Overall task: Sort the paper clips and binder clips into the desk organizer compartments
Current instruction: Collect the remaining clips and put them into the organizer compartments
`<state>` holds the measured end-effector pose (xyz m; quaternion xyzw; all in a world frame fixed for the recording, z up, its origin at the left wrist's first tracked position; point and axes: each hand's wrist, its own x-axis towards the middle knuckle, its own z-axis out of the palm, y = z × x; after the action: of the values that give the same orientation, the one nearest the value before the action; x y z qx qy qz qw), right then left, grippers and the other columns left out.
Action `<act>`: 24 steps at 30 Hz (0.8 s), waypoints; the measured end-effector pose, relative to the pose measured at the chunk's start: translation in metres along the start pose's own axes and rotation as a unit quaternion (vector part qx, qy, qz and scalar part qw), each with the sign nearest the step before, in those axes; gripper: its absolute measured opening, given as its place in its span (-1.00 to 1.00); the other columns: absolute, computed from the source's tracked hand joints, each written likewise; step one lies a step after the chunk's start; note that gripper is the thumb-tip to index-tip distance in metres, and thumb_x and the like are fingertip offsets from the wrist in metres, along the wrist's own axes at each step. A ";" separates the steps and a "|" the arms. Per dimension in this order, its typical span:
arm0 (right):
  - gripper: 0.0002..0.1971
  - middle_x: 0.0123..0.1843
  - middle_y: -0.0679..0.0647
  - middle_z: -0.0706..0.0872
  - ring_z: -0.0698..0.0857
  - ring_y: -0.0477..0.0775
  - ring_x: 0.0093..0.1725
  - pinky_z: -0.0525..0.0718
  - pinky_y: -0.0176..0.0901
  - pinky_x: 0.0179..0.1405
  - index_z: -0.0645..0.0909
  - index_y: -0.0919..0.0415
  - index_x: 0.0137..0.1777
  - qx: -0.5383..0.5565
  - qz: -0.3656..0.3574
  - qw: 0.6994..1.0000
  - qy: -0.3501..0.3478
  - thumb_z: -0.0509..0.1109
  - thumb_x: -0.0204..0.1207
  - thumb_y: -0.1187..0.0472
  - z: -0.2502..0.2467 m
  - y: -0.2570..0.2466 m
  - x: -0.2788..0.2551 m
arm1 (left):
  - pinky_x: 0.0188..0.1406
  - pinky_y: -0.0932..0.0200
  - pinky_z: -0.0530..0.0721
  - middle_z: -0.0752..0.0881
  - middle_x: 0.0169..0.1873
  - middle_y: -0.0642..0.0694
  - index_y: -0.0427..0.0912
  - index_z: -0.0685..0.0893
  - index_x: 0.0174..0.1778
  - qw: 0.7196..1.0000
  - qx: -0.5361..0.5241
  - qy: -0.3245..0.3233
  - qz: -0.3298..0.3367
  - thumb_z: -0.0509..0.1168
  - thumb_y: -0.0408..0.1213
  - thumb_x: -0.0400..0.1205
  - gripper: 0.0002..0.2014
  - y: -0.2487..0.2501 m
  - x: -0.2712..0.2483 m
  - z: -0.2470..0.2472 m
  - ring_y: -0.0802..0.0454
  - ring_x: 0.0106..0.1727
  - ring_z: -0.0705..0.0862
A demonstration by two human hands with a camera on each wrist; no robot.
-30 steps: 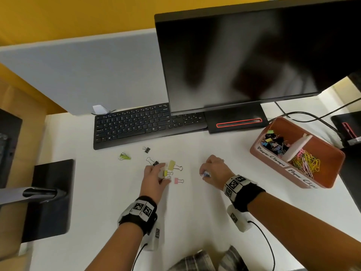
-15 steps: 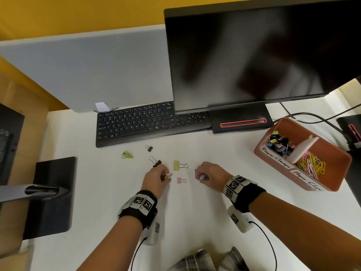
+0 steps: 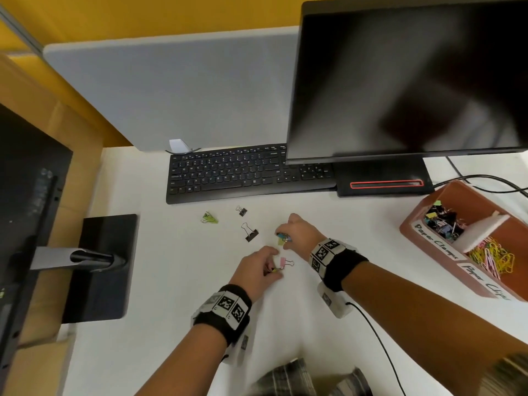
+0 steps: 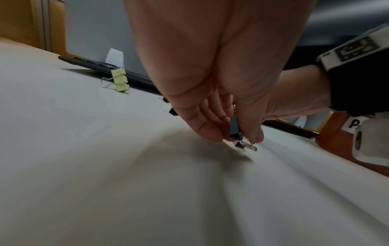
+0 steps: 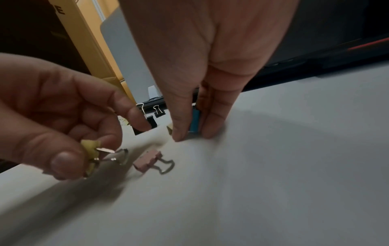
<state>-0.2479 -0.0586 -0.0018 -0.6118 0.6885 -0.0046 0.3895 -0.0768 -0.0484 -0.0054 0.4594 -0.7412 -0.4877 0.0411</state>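
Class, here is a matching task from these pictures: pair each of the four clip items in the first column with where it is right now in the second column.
1. pink binder clip
2. blue binder clip
3. small yellow binder clip
4. paper clips

A. pinched in the left hand
B. in the nearer compartment of the desk organizer
C. lying loose on the desk
D. pinched by the right hand

Pairs: 1-C, 2-D, 3-A, 4-B.

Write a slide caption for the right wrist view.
Right hand pinches a blue binder clip on the desk; left hand holds a yellow one.
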 end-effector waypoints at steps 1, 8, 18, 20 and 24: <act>-0.63 0.28 0.25 0.39 0.59 0.31 0.14 0.59 0.00 0.25 0.57 0.22 0.30 0.003 0.006 1.000 0.012 0.39 0.48 0.36 0.000 0.003 -0.002 | -0.12 0.30 0.54 0.55 -0.29 0.08 -0.05 0.56 0.20 1.000 0.015 -0.002 -0.002 0.45 -0.26 0.46 -0.60 0.001 0.002 0.003 0.12 -0.26 0.54; -0.62 0.24 0.25 0.49 0.56 0.26 0.19 0.51 -0.08 0.21 0.54 0.24 0.28 0.025 0.069 0.997 0.021 0.43 0.47 0.24 -0.007 0.040 -0.035 | -0.05 0.23 0.49 0.55 -0.10 -0.09 -0.14 0.61 0.09 0.994 0.101 0.000 -0.031 0.38 -0.36 0.48 -0.73 0.010 0.025 0.016 -0.03 -0.11 0.57; -0.72 0.13 0.17 0.50 0.51 0.10 -0.01 0.49 -0.20 -0.08 0.47 0.18 -0.01 0.067 0.110 0.992 0.016 0.51 0.39 0.30 0.001 0.078 -0.082 | -0.33 0.32 0.41 0.50 -0.39 0.11 0.12 0.35 -0.44 0.991 0.128 0.018 -0.019 0.40 -0.40 0.42 -0.62 0.018 0.026 0.024 0.06 -0.31 0.50; -0.67 0.15 0.17 0.51 0.53 0.12 0.04 0.46 -0.20 -0.02 0.52 0.22 0.11 0.069 0.112 0.991 0.016 0.51 0.39 0.26 0.004 0.085 -0.090 | -0.34 0.29 0.46 0.54 -0.43 0.10 0.11 0.37 -0.44 0.994 0.102 0.017 -0.031 0.42 -0.38 0.41 -0.63 0.020 0.025 0.028 0.10 -0.36 0.51; -0.66 0.13 0.17 0.47 0.55 0.20 0.21 0.45 -0.20 0.04 0.59 0.28 0.15 0.051 0.115 0.992 -0.006 0.48 0.42 0.18 0.001 0.096 -0.109 | -0.34 0.40 0.48 0.61 -0.41 0.06 -0.02 0.46 -0.39 0.998 0.047 -0.029 -0.006 0.50 -0.38 0.37 -0.69 0.046 0.027 0.043 0.17 -0.40 0.53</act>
<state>-0.3338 0.0581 0.0090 -0.5081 0.7508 0.0087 0.4221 -0.1440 -0.0340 -0.0034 0.4514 -0.7613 -0.4654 -0.0050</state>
